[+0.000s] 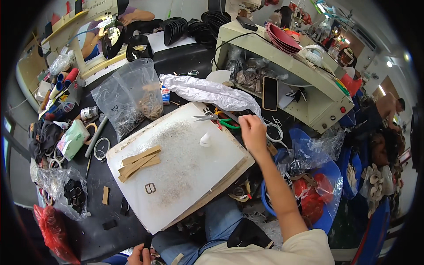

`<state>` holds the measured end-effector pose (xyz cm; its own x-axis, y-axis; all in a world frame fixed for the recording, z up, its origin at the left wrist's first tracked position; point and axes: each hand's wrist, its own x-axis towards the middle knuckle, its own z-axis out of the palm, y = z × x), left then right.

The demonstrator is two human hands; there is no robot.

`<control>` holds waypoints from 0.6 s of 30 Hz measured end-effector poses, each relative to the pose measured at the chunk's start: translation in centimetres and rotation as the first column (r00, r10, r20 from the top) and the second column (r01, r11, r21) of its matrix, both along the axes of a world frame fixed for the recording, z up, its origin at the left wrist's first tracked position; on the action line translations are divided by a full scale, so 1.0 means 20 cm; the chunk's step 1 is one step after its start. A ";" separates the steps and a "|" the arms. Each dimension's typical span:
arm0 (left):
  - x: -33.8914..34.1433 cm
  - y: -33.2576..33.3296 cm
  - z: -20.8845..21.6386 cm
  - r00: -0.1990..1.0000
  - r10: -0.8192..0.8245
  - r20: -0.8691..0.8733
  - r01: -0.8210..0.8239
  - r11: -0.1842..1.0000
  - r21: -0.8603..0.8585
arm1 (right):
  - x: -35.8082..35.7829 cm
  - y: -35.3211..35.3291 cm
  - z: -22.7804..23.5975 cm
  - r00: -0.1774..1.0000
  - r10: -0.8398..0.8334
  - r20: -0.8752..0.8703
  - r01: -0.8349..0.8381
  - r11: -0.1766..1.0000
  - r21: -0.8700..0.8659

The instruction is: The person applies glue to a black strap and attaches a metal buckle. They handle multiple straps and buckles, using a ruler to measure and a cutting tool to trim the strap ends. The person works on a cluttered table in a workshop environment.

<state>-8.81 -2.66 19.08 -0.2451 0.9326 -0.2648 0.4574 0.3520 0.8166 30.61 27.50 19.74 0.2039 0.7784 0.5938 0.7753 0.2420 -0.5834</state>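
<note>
My right hand is over the right edge of a white work board, its fingers closed. Whatever it may grip is too small to make out. Right beside its fingertips lie green-handled scissors and a grey-bladed cutting tool. At the lower edge, my left hand is partly cut off, fingers curled near a dark piece that I cannot identify. On the board are several tan strips, a small square metal buckle and a little white bottle.
Behind the board stand a clear bag of metal parts and a crumpled white bag. A phone leans against a pale machine housing. Blue bins are at the right, a red bag lower left. Another person's arm shows at the back.
</note>
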 end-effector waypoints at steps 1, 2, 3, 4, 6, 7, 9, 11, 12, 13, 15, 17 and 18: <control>0.03 0.03 0.00 0.999 -0.044 -0.017 0.044 0.997 0.058 | 0.22 0.11 -0.14 0.995 -0.001 0.103 0.008 0.997 -0.073; 0.05 0.05 0.01 0.998 -0.055 -0.017 0.056 0.996 0.063 | 0.34 0.19 -0.24 0.981 0.016 0.194 0.013 0.989 -0.148; 0.07 0.05 0.02 0.999 -0.046 -0.029 0.048 0.997 0.060 | 0.30 0.21 -0.25 0.964 0.021 0.265 0.040 0.974 -0.223; 0.09 0.06 0.02 0.998 -0.039 -0.039 0.042 0.997 0.058 | 0.27 0.23 -0.25 0.941 0.032 0.337 0.073 0.953 -0.294; 0.10 0.07 0.01 0.994 -0.080 -0.080 0.087 0.992 0.095 | 0.25 0.27 -0.28 0.924 0.049 0.380 0.104 0.922 -0.373; 0.10 0.06 -0.01 0.995 -0.079 -0.063 0.085 0.992 0.094 | 0.29 0.30 -0.29 0.934 0.049 0.353 0.099 0.917 -0.387; 0.10 0.05 -0.01 0.994 -0.088 -0.060 0.093 0.992 0.083 | 0.34 0.31 -0.27 0.934 0.060 0.353 0.088 0.918 -0.387; 0.05 0.02 -0.11 1.000 -0.015 -0.009 0.016 0.992 0.126 | 0.36 0.21 -0.12 0.946 0.117 0.301 -0.015 0.947 -0.322; 0.04 -0.02 -0.15 0.999 0.027 0.021 -0.029 0.990 0.136 | 0.39 0.14 -0.05 0.929 0.152 0.337 -0.043 0.951 -0.308; 0.03 -0.03 -0.11 0.997 0.072 0.029 -0.075 0.994 0.083 | 0.38 0.04 0.06 0.932 0.164 0.322 -0.053 0.943 -0.328; 0.02 -0.03 -0.07 0.979 0.138 0.149 -0.149 0.987 0.062 | 0.54 -0.18 0.15 0.955 0.139 0.263 -0.044 0.940 -0.337; 0.01 -0.01 -0.03 0.962 0.184 0.201 -0.189 0.982 0.006 | 0.55 -0.46 0.26 0.998 0.016 -0.052 -0.031 0.953 -0.301; 0.00 0.00 0.00 0.962 0.181 0.203 -0.180 0.983 -0.022 | 0.58 -0.55 0.27 0.982 0.066 -0.179 -0.113 0.958 -0.263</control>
